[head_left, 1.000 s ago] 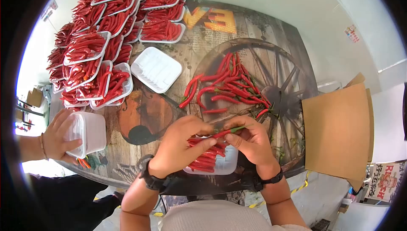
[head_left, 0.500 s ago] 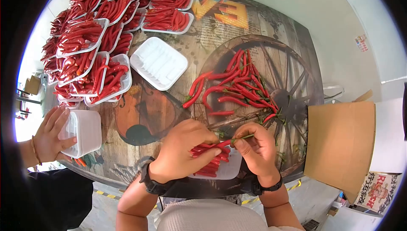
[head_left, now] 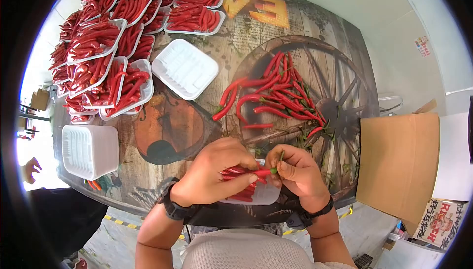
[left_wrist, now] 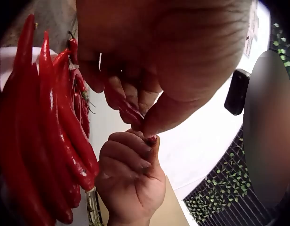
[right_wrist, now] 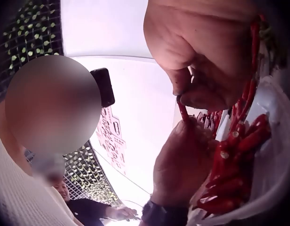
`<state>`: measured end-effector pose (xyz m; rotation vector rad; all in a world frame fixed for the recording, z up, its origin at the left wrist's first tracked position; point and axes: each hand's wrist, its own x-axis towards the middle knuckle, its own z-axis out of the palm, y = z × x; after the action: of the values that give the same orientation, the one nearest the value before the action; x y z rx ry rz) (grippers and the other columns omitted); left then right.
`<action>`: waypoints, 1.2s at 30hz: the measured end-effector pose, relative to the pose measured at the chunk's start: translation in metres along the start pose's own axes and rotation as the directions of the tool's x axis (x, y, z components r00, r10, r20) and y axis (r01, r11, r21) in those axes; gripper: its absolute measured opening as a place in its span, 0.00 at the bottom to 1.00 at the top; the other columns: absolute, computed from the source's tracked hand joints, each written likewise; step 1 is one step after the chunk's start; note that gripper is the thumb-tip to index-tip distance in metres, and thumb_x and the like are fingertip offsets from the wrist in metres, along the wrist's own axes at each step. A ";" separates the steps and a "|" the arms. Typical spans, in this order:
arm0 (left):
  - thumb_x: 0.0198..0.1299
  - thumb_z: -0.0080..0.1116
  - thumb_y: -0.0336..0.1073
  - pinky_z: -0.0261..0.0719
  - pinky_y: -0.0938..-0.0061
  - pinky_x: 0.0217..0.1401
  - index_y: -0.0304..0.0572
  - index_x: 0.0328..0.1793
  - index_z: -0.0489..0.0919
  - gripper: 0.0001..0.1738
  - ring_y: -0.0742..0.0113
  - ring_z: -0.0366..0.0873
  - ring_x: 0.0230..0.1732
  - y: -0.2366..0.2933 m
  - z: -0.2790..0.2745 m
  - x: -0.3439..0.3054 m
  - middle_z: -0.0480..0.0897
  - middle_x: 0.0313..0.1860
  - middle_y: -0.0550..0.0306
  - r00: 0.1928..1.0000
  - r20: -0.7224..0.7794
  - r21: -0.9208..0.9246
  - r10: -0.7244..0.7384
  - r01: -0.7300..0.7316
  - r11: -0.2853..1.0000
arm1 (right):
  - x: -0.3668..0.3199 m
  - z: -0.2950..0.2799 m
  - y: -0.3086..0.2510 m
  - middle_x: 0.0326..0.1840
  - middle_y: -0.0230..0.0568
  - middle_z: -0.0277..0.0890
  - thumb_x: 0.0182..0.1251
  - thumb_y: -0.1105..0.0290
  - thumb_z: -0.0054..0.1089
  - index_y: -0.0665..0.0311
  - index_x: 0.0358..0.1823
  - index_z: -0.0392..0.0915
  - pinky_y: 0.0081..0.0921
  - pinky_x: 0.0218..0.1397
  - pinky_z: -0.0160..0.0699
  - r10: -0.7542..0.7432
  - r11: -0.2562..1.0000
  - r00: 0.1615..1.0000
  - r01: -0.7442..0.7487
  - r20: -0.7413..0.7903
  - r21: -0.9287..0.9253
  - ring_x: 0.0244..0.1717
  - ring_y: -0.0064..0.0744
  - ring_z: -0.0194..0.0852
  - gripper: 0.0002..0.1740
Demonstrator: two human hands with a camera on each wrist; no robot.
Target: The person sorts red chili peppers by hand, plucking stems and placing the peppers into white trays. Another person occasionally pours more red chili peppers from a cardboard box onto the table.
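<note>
Spanning the small space between the two hands, a red chili (head_left: 264, 173) lies roughly level, its body in the left hand (head_left: 213, 173) and its green cap at the fingertips of the right hand (head_left: 299, 174). The left hand grips it between thumb and curled fingers; the right hand pinches the cap end between thumb and finger, with a thin green stem (head_left: 282, 156) standing up there.

Directly below both hands sits a white tray (head_left: 268, 196), with cut chilies (head_left: 244, 196) bunched in its left part, under the left hand. The left hand hides some of them, so whether its fingers touch them I cannot tell.

Ahead of the right hand, loose chilies (head_left: 281, 102) lie in a heap on the printed table (head_left: 226, 62), many with stems toward the right. Ahead and to the left of the left hand is another white tray (head_left: 183, 71); beyond it, farther left, filled trays (head_left: 98, 47) of red chilies are piled up. Well to the left of the left hand stands a stack of white trays (head_left: 101, 153), with another person's hand (head_left: 31, 170) past it, near the table edge. Right of the right hand is a cardboard box (head_left: 396, 165).
</note>
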<state>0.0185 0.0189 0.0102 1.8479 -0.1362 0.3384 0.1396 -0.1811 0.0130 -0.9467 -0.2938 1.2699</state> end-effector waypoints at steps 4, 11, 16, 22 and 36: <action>0.51 0.71 0.27 0.75 0.62 0.43 0.38 0.40 0.82 0.11 0.51 0.79 0.38 0.001 -0.001 0.000 0.81 0.35 0.52 0.998 0.064 -0.093 0.004 0.002 0.996 | 0.001 -0.006 0.003 0.33 0.32 0.73 0.73 0.59 0.64 0.67 0.45 0.75 0.21 0.35 0.67 0.054 0.991 0.994 -0.064 0.093 0.113 0.32 0.23 0.69 0.17; 0.53 0.72 0.30 0.74 0.66 0.43 0.37 0.38 0.83 0.09 0.56 0.78 0.38 0.002 -0.002 -0.003 0.82 0.34 0.53 0.995 0.041 -0.098 -0.089 0.093 0.991 | -0.002 0.007 0.000 0.35 0.33 0.77 0.71 0.64 0.67 0.67 0.44 0.77 0.21 0.38 0.74 -0.122 0.985 0.992 0.117 -0.038 -0.128 0.34 0.23 0.74 0.13; 0.52 0.72 0.29 0.74 0.66 0.43 0.37 0.37 0.82 0.09 0.57 0.78 0.38 0.003 -0.003 -0.002 0.82 0.34 0.53 0.997 0.060 -0.078 -0.051 0.055 0.995 | -0.005 0.005 -0.005 0.36 0.31 0.78 0.72 0.67 0.67 0.67 0.45 0.78 0.19 0.39 0.76 -0.144 0.970 0.988 0.129 -0.058 -0.205 0.34 0.19 0.74 0.11; 0.50 0.74 0.30 0.74 0.67 0.42 0.39 0.37 0.84 0.10 0.56 0.78 0.37 -0.001 -0.006 -0.007 0.82 0.34 0.54 0.994 -0.081 0.059 -0.075 0.080 0.995 | -0.005 -0.025 -0.024 0.37 0.34 0.79 0.68 0.77 0.63 0.66 0.44 0.80 0.22 0.41 0.76 -0.619 0.717 0.664 0.260 -0.420 -0.647 0.36 0.25 0.78 0.05; 0.49 0.73 0.31 0.74 0.63 0.45 0.42 0.39 0.85 0.11 0.52 0.77 0.41 0.001 0.003 -0.005 0.81 0.38 0.54 0.999 -0.054 0.362 0.007 0.013 0.932 | 0.034 -0.018 -0.012 0.43 0.44 0.76 0.53 0.78 0.68 0.63 0.42 0.82 0.43 0.54 0.73 -0.648 -0.212 0.738 0.063 0.188 -0.975 0.49 0.52 0.74 0.14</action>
<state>0.0142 0.0156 0.0086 2.2015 -0.0333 0.4340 0.1703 -0.1585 0.0004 -2.1883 -1.2515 -0.1332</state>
